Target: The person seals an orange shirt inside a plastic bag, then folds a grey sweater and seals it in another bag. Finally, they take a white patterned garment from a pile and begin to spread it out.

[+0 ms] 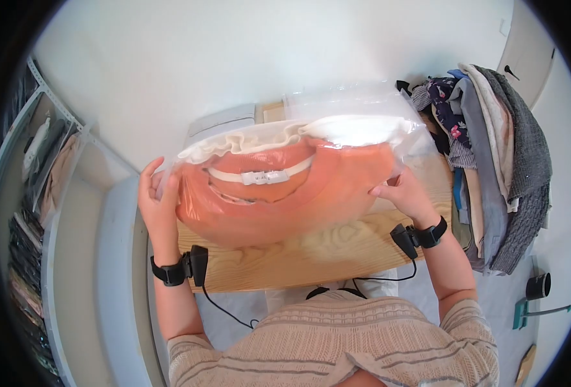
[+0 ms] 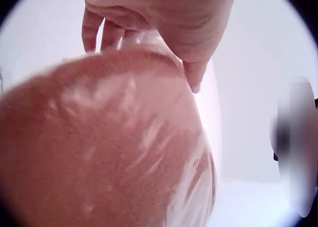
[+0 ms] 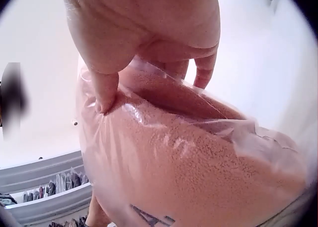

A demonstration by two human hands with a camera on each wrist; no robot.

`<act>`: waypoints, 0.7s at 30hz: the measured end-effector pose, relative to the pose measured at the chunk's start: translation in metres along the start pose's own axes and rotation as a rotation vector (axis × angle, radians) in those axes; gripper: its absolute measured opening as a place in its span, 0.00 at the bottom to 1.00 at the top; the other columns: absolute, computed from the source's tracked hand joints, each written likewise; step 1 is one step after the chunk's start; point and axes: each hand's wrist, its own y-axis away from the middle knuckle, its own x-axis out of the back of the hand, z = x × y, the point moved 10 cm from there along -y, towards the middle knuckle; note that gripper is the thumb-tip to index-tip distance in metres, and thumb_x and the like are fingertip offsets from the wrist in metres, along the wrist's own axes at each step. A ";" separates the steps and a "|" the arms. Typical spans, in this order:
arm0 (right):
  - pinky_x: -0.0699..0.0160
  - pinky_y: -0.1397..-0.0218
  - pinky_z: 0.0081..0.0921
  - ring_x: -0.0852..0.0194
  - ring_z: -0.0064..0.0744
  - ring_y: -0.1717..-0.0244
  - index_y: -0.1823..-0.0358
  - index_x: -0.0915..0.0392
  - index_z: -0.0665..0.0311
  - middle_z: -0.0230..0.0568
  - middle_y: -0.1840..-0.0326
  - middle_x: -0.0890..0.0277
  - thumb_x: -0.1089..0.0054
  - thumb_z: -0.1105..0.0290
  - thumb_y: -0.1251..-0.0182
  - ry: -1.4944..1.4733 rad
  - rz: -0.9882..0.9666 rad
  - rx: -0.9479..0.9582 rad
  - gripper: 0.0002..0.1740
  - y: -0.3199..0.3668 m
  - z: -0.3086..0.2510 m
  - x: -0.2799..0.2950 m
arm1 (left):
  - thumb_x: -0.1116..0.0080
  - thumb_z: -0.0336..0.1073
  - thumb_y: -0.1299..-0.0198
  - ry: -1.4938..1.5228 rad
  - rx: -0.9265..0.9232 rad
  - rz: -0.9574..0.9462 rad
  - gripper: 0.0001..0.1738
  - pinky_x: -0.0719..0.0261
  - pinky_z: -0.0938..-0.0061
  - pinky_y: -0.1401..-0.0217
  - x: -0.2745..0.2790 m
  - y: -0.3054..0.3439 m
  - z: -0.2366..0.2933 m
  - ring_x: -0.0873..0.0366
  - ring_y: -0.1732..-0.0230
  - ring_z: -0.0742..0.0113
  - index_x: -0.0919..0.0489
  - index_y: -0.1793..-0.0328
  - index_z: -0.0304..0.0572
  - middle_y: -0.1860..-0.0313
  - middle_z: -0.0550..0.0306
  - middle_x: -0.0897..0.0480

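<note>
A folded orange garment (image 1: 279,213) in a clear plastic bag (image 1: 347,169) is held up over the wooden table. Its neckline, with a small white label (image 1: 264,177), faces up, and white ruffled fabric (image 1: 247,140) shows along the far side. My left hand (image 1: 160,203) grips the bag's left end, thumb in front and fingers partly hidden behind. At the opposite end, my right hand (image 1: 412,195) pinches the bag. The right wrist view has that thumb (image 3: 105,95) pressing creases into the plastic, with dark lettering (image 3: 151,217) low on the garment.
Several clothes lie in a tall heap (image 1: 492,148) at the table's right end. Clear plastic bags (image 1: 337,100) and a grey flat item (image 1: 222,121) lie behind the garment on the table (image 1: 247,274). Shelves (image 1: 72,213) with bagged clothes stand at left. Cables hang from both wrist cameras.
</note>
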 end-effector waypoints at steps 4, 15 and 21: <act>0.36 0.37 0.25 0.35 0.22 0.40 0.34 0.37 0.66 0.34 0.40 0.30 0.35 0.73 0.42 0.058 0.006 -0.049 0.33 0.000 0.014 0.005 | 0.31 0.38 0.48 0.051 0.064 -0.193 0.34 0.30 0.72 0.42 0.006 0.023 -0.034 0.29 0.43 0.69 0.32 0.37 0.34 0.41 0.55 0.26; 0.27 0.41 0.32 0.26 0.33 0.45 0.40 0.30 0.69 0.43 0.42 0.25 0.38 0.67 0.38 0.206 -0.105 -0.063 0.26 0.016 0.022 -0.012 | 0.33 0.35 0.49 -0.559 -0.248 -0.532 0.30 0.31 0.65 0.41 -0.017 0.083 -0.060 0.28 0.45 0.58 0.30 0.40 0.39 0.46 0.53 0.25; 0.29 0.43 0.28 0.27 0.29 0.48 0.47 0.25 0.70 0.39 0.49 0.22 0.35 0.73 0.43 0.279 0.051 0.044 0.21 0.005 0.007 -0.007 | 0.39 0.32 0.43 -0.628 -0.351 -0.519 0.34 0.34 0.67 0.34 -0.010 0.092 -0.073 0.33 0.36 0.62 0.40 0.31 0.38 0.35 0.52 0.32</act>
